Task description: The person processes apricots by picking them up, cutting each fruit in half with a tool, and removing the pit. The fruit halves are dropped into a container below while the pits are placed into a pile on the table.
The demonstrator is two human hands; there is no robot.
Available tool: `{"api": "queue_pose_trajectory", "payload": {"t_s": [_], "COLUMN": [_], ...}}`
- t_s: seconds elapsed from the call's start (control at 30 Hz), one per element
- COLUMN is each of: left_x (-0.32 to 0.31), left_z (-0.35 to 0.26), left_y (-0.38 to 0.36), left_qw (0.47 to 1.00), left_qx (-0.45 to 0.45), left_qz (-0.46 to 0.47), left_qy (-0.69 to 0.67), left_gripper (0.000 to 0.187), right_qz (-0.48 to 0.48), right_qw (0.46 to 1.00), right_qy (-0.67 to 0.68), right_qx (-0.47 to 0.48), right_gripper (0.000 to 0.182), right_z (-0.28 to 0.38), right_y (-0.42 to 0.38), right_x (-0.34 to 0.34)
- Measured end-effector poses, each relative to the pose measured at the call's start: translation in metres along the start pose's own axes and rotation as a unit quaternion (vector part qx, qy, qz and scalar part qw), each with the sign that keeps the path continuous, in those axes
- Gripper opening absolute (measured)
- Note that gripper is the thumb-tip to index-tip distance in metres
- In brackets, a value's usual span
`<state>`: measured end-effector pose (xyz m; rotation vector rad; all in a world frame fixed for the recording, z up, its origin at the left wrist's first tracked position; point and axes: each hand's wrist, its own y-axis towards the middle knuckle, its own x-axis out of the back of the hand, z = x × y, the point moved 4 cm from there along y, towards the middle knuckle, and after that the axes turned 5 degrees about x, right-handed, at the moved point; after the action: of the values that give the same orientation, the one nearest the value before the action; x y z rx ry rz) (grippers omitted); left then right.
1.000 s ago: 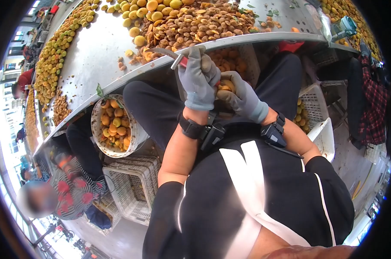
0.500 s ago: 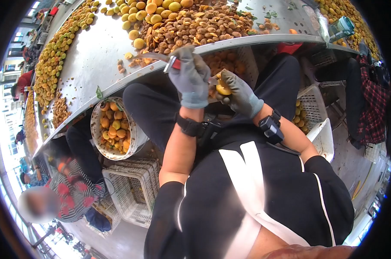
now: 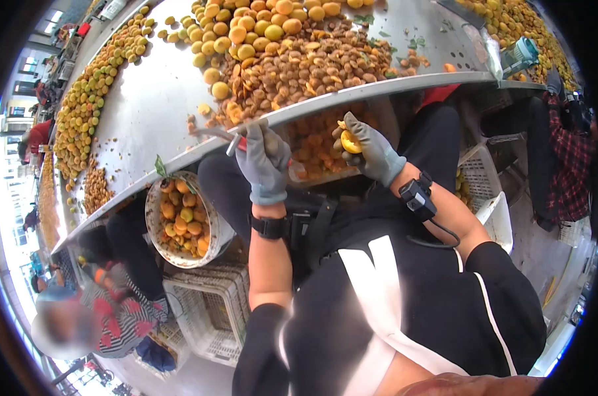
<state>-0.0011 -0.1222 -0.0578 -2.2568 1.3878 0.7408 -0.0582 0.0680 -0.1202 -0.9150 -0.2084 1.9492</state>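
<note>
My left hand (image 3: 263, 165), in a grey glove, is closed round a tool (image 3: 233, 144) with a red part and a metal end, at the table's front edge. To its right, my right hand (image 3: 371, 150), gloved too, holds a yellow-orange fruit (image 3: 350, 141) whose cut, hollow side shows. Below both hands a crate of orange fruit pieces (image 3: 315, 142) sits under the table edge. Behind them, a heap of brown pits (image 3: 299, 69) lies on the metal table (image 3: 147, 86), with whole orange fruits (image 3: 266, 28) beyond it.
A white bucket of fruit (image 3: 182, 221) stands left of my legs, with stacked crates (image 3: 210, 317) below it. A co-worker in a striped top (image 3: 124, 317) sits at the lower left, another in a plaid shirt (image 3: 566, 155) at the right. A teal-lidded container (image 3: 520, 56) stands on the table.
My left hand has moved left and down with the tool, away from the fruit. My right hand has shifted slightly, and the fruit's hollow side now faces the camera.
</note>
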Motion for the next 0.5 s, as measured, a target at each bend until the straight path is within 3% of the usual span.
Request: {"api": "queue_pose_trajectory", "payload": {"t_s": [0.13, 0.17, 0.27, 0.37, 0.4, 0.43, 0.5], "left_x": [0.012, 0.017, 0.023, 0.033, 0.034, 0.035, 0.036], "left_z": [0.011, 0.016, 0.021, 0.023, 0.021, 0.019, 0.015], "left_y": [0.004, 0.005, 0.010, 0.014, 0.014, 0.015, 0.014], "left_qw": [0.999, 0.998, 0.998, 0.994, 0.994, 0.994, 0.994], "left_qx": [0.037, 0.053, 0.067, 0.110, 0.106, 0.103, 0.106], "left_qz": [-0.009, -0.019, -0.005, -0.006, -0.003, -0.004, -0.020], "left_qy": [-0.004, -0.002, -0.002, -0.028, -0.031, -0.036, -0.032], "left_gripper": [0.025, 0.025, 0.024, 0.017, 0.017, 0.017, 0.018], "right_qz": [-0.004, 0.033, 0.074, 0.129, 0.131, 0.138, 0.046], "right_qw": [0.996, 0.991, 0.996, 0.988, 0.982, 0.984, 0.986], "right_qy": [0.010, -0.008, 0.025, -0.080, -0.126, -0.104, -0.144], "right_qx": [0.094, 0.128, 0.046, 0.015, -0.051, -0.039, -0.076], "right_gripper": [0.051, 0.054, 0.051, 0.036, 0.032, 0.029, 0.029], "right_z": [0.061, 0.075, 0.083, 0.057, 0.045, 0.028, 0.002], "right_y": [0.017, 0.030, 0.057, 0.050, 0.046, 0.045, 0.050], "right_x": [-0.036, -0.038, -0.048, -0.051, -0.047, -0.039, -0.012]}}
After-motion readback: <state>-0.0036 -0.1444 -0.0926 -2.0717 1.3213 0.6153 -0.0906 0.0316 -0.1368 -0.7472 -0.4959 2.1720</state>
